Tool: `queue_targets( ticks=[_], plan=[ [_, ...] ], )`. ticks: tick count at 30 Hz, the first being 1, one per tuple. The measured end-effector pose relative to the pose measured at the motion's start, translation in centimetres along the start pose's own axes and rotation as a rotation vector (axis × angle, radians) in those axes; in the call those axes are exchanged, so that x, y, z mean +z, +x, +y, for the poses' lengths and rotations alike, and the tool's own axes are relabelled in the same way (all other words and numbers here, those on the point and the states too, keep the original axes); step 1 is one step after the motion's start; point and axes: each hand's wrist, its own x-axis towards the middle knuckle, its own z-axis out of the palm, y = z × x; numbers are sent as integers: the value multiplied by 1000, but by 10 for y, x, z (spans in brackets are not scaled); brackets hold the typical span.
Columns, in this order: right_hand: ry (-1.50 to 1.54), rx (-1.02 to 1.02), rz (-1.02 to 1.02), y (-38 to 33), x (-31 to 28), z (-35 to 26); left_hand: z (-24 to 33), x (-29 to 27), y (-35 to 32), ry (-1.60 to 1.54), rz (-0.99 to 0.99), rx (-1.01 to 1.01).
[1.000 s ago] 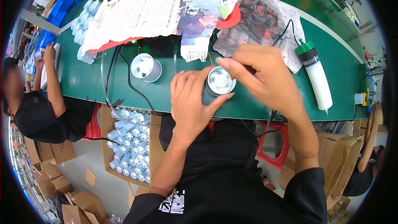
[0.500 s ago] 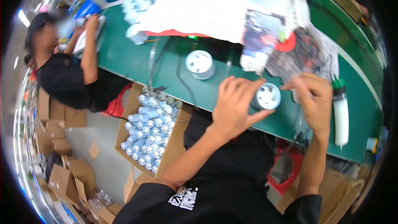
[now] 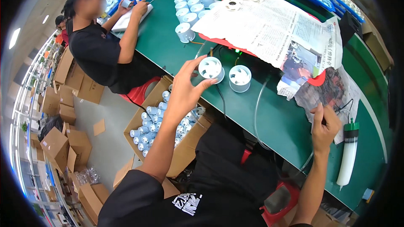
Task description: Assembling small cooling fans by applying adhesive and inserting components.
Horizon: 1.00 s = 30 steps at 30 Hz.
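My cup (image 3: 214, 78): pale blue, with a white fan (image 3: 210, 67) inside
Cup beside mine (image 3: 240, 86): the same pale blue and white
My table (image 3: 235, 111): plain green
Newspaper (image 3: 252, 21): white with dark print and a coloured photo (image 3: 299, 61)
Edge under it (image 3: 318, 78): red
Syringe (image 3: 347, 162): white body, dark band, green cap (image 3: 351, 126)
My shirt (image 3: 134, 195): black, white print
Carton (image 3: 197, 138): brown

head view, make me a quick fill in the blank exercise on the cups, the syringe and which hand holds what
The ____ hand has its fingers and thumb around a pale blue cup.
On the green table, the closest other cup stands to the ____ of the held one.
The syringe with white contents has a cap coloured ____.

Missing words: left; right; green
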Motion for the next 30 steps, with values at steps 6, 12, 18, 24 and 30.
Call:
queue_targets(
  ticks=[6,12,18,24,30],
  plan=[
    [0,61,27,-3,-4,12,20,17,17,27,-169,-158],
    [-23,43,18,-2,-5,10,43,38,31,546,-238,-11],
    [-26,76,30,-3,-4,9,41,17,33,453,-368,49],
    [-35,52,24,-2,-2,9,13,-69,23,121,-97,-47],
    [-51,23,-9,1,-3,7,-87,-103,86,642,60,-358]
  ],
)
